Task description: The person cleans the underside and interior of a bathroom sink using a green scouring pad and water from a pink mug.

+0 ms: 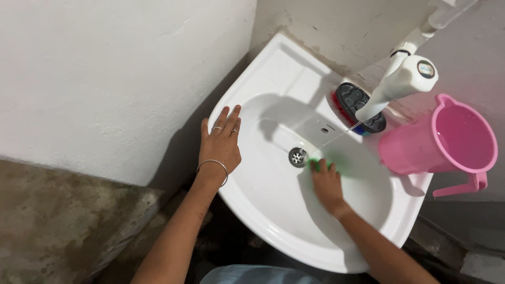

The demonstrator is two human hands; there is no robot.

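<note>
Green scrubbing pad (315, 160) shows just past the fingers (322, 167) of our right hand (327, 185), which are curled down over it and press it against the inner wall of the white wash basin (273, 210), just beside the metal drain (297, 156). Only a sliver of the pad is visible beyond the fingertips. Our left hand (221, 144) lies flat and open on the basin's left rim, fingers spread and pointing toward the corner, holding nothing; rings and a thin bangle (212, 165) show on it.

Beyond the hands, a thin stream of water falls from the white tap (402, 84) into the bowl, landing near the pad. Behind the tap, on the basin's back ledge, rests a dark scrubbing brush with red bristles (353, 102). A pink plastic jug (439, 142) sits on the right rim, its handle turned outward, well apart from our right hand.

We see the basin set into a corner between a rough whitewashed wall (105, 79) on the left and a grey plastered wall (342, 26) behind. Bare concrete floor (52, 226) lies below on the left.
</note>
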